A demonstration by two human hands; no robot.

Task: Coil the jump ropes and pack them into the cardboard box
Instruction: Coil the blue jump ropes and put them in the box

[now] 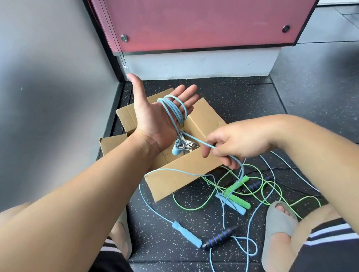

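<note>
My left hand (151,114) is held palm up with straight fingers above the open cardboard box (177,176). Several loops of a light blue jump rope (173,110) are wound around its fingers and palm. One blue handle (176,150) of that rope hangs below my left wrist. My right hand (234,144) pinches the same rope in front of the box, and the rope trails from it down to the floor. Something pale and shiny lies inside the box, mostly hidden.
On the speckled black floor lie tangled ropes: green handles (235,192), a loose blue handle (186,234), a black-and-blue handle (219,237) and thin green and blue cords. My feet in grey slippers (280,220) flank them. A grey wall stands left, a pink panel behind.
</note>
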